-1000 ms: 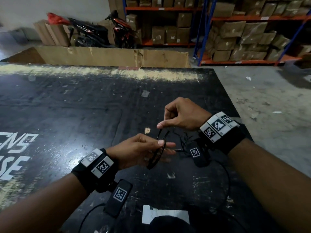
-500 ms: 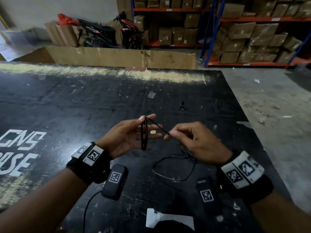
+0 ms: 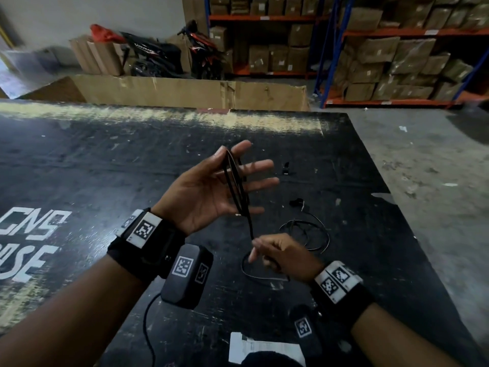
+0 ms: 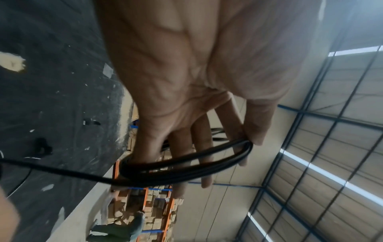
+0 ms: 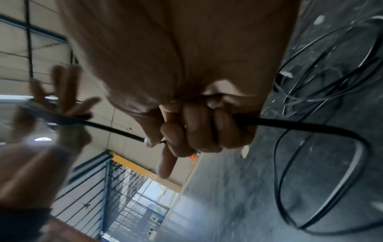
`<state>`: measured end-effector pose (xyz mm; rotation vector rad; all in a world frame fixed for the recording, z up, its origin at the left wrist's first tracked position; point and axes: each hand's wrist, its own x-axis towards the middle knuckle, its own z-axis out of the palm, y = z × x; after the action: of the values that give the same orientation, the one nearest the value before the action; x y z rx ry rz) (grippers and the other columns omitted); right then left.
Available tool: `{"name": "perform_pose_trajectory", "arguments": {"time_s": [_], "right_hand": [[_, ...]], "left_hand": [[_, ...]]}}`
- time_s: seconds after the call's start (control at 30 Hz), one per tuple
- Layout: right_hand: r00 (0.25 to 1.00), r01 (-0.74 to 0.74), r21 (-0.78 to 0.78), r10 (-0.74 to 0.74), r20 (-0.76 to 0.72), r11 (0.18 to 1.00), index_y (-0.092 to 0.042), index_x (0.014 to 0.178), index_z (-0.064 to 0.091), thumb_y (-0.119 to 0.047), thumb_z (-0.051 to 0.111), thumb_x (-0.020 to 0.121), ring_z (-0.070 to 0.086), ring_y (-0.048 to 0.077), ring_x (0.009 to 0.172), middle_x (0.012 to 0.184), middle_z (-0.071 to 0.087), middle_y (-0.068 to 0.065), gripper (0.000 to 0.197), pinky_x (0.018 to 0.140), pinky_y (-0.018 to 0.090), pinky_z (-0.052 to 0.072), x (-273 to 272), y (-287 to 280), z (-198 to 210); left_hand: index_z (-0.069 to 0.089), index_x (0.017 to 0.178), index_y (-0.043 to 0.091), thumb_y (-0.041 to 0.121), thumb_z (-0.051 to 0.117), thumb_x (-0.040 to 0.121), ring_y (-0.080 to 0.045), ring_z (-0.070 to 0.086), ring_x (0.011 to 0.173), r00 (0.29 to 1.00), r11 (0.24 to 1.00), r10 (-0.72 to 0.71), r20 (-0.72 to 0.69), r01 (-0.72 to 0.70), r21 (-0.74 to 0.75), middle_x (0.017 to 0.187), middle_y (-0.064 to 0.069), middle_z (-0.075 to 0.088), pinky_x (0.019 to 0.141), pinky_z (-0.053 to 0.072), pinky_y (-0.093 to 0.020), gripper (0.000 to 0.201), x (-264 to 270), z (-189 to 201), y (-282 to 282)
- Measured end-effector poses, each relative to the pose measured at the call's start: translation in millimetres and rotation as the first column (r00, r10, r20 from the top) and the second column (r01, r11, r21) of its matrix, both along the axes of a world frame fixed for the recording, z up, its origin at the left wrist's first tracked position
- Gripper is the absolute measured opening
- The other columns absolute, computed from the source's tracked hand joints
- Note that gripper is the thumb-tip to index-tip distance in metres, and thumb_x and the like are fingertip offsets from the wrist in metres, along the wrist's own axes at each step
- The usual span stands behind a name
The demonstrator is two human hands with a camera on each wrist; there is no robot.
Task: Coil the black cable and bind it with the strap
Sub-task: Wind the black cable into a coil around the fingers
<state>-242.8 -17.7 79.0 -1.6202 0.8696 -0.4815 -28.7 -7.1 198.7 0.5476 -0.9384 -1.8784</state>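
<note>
My left hand (image 3: 211,189) is held palm up above the black table (image 3: 105,168) with its fingers spread straight. Several loops of the black cable (image 3: 235,186) run round it from thumb to little finger, also seen as a coil (image 4: 186,168) in the left wrist view. One strand drops to my right hand (image 3: 280,256), just below and nearer me, whose curled fingers (image 5: 196,127) grip the cable (image 5: 311,127). The loose rest of the cable (image 3: 309,234) lies in loops on the table to the right. A small black piece, probably the strap (image 3: 285,168), lies beyond the hands.
A white paper (image 3: 264,350) lies at the table's near edge. The table's right edge borders grey floor (image 3: 436,181). Flattened cardboard (image 3: 185,91) stands behind the table, with motorbikes (image 3: 158,54) and shelves of boxes (image 3: 397,49) beyond.
My left hand has turned palm up and opened its fingers with the coil round them. My right hand has swung from above the coil to below it, drawing the cable along.
</note>
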Motion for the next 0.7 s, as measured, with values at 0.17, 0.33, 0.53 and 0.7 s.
{"name": "perform_pose_trajectory", "arguments": {"time_s": [0.17,0.33,0.53,0.7], "right_hand": [[0.968,0.192,-0.276,-0.228,-0.106,0.942,-0.023,0.068,0.067,-0.031,0.061,0.100,0.049,0.004,0.055,0.057,0.059,-0.009,0.034,0.061,0.029,0.039,-19,-45,2],[0.954,0.173,-0.401,-0.254,-0.158,0.900,-0.026,0.064,0.066,-0.037,0.073,0.089,0.053,0.011,0.059,0.062,0.063,-0.001,0.028,0.061,0.039,0.044,-21,-69,49],[0.966,0.045,-0.489,-0.162,-0.202,0.871,-0.011,0.072,0.075,-0.036,0.079,0.085,0.055,0.007,0.055,0.063,0.070,0.001,0.029,0.059,0.032,0.046,-2,-55,112],[0.960,0.036,-0.537,-0.179,-0.217,0.843,-0.016,0.073,0.077,-0.037,0.076,0.088,0.059,0.002,0.054,0.063,0.071,-0.003,0.026,0.056,0.028,0.048,4,-30,128]], "left_hand": [[0.070,0.125,0.015,0.033,0.070,0.092,-0.055,0.047,0.138,0.985,0.990,-0.140,0.103,0.141,-0.002,0.141,-0.026,0.061,0.112,0.025,-0.079,0.038,3,-6,10],[0.065,0.130,0.000,0.030,0.071,0.093,-0.059,0.052,0.132,0.952,0.981,-0.192,0.237,0.190,0.030,0.142,-0.030,0.060,0.111,0.038,-0.069,0.048,3,-23,22],[0.056,0.133,-0.015,0.028,0.061,0.097,-0.044,0.064,0.125,0.876,0.983,-0.181,0.447,0.168,0.070,0.138,-0.020,0.067,0.100,0.052,-0.053,0.056,-8,-38,24],[0.067,0.127,-0.001,0.028,0.052,0.101,-0.042,0.064,0.126,0.857,0.996,-0.078,0.509,0.048,0.073,0.139,-0.018,0.067,0.105,0.045,-0.060,0.042,-1,-45,17]]}}
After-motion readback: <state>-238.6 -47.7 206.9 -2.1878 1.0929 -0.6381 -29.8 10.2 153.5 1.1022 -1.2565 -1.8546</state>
